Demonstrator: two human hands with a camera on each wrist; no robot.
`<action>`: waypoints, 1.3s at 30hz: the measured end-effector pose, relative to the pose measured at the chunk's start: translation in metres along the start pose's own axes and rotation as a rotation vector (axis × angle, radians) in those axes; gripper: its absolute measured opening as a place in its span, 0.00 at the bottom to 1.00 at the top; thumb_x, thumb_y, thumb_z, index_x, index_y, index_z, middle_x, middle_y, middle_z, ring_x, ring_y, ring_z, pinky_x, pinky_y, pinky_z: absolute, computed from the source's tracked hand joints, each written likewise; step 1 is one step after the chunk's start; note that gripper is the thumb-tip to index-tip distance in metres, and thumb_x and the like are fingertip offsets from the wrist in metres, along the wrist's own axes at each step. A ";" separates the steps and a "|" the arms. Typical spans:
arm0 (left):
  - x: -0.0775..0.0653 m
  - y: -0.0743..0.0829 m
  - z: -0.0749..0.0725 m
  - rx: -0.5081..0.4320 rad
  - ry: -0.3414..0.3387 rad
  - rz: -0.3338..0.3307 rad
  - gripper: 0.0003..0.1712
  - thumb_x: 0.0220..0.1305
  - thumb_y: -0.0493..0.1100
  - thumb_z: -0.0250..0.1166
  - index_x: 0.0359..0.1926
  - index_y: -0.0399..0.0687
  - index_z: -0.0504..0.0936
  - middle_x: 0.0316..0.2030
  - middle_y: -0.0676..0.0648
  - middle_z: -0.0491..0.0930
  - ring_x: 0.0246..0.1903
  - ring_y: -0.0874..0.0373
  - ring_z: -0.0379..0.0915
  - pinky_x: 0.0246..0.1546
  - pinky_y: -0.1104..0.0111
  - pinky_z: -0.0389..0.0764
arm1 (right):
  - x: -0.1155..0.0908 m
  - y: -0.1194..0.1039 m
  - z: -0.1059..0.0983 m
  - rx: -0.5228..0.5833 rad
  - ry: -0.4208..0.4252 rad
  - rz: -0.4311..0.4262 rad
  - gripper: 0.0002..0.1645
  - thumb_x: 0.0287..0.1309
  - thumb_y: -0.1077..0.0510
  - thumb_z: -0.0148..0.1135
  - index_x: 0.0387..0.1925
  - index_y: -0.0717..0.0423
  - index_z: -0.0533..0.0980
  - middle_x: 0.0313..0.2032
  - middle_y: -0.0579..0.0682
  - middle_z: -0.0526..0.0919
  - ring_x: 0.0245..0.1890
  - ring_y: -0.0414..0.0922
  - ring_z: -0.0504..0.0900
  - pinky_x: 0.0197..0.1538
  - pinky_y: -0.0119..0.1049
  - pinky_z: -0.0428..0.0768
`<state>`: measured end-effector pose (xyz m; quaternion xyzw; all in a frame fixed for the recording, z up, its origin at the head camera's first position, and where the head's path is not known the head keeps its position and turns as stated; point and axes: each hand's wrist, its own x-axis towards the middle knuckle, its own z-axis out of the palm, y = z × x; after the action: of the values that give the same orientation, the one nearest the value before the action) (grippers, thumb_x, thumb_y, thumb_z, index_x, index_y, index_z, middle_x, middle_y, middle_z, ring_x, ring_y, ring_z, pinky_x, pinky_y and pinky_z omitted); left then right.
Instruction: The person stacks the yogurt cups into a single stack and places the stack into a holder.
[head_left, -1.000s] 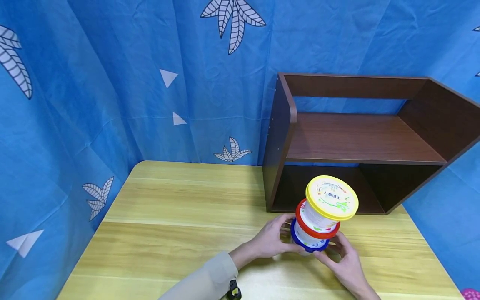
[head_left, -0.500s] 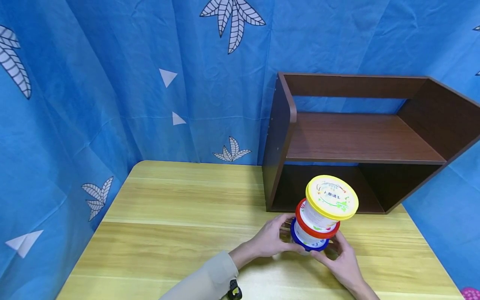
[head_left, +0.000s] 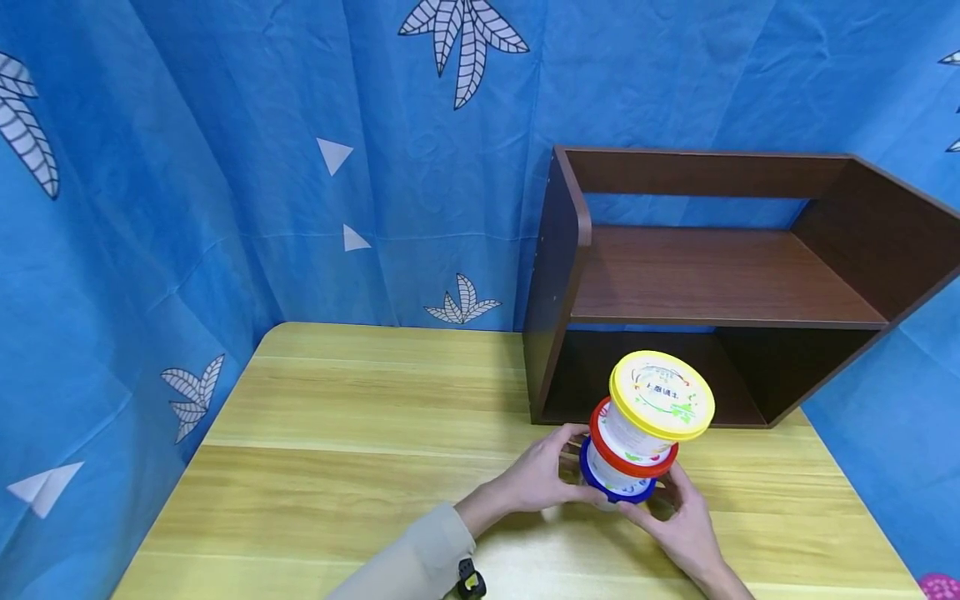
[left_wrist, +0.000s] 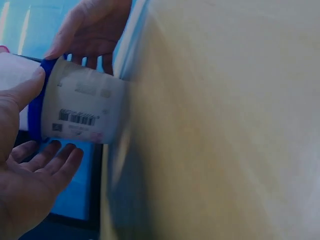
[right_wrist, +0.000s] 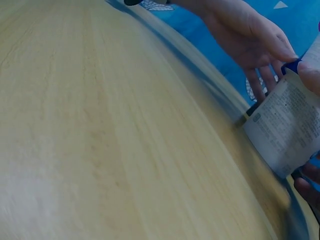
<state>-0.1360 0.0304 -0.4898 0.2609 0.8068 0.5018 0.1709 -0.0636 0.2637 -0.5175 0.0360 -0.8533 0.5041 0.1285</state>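
Three white tubs stand in a stack, leaning slightly off line in the head view. On top is the yellow-lidded tub [head_left: 662,396], then the red-lidded tub [head_left: 636,467]. The blue-lidded tub [left_wrist: 82,100] is lowest, its base against the tabletop; a barcode shows on its side in the left wrist view. My left hand [head_left: 534,477] holds this bottom tub from the left, thumb at the blue lid's front edge. From the right, my right hand [head_left: 681,523] grips the same tub, thumb also at the lid. Some fingertips are hidden behind the tub.
A dark brown two-tier shelf [head_left: 727,275] stands directly behind the stack, its lower compartment partly hidden by it. Wooden tabletop [head_left: 337,433] extends to the left. Blue patterned cloth [head_left: 420,167] hangs behind. A pink object [head_left: 939,586] shows at the lower right corner.
My right hand has shifted very slightly left and its thumb has slid a little along the blue lid's edge. The tubs and left hand look nearly unmoved.
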 end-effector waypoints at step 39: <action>0.004 0.094 -0.117 -0.096 0.555 0.446 0.16 0.72 0.37 0.68 0.58 0.39 0.84 0.53 0.40 0.90 0.51 0.48 0.89 0.54 0.70 0.89 | 0.002 0.000 -0.004 -0.039 -0.032 0.048 0.40 0.47 0.64 0.83 0.62 0.58 0.74 0.49 0.21 0.79 0.47 0.25 0.81 0.48 0.26 0.84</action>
<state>-0.1790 -0.0178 -0.3544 0.2762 0.7210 0.6160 -0.1562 -0.0651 0.2667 -0.5149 0.0213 -0.8656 0.4895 0.1033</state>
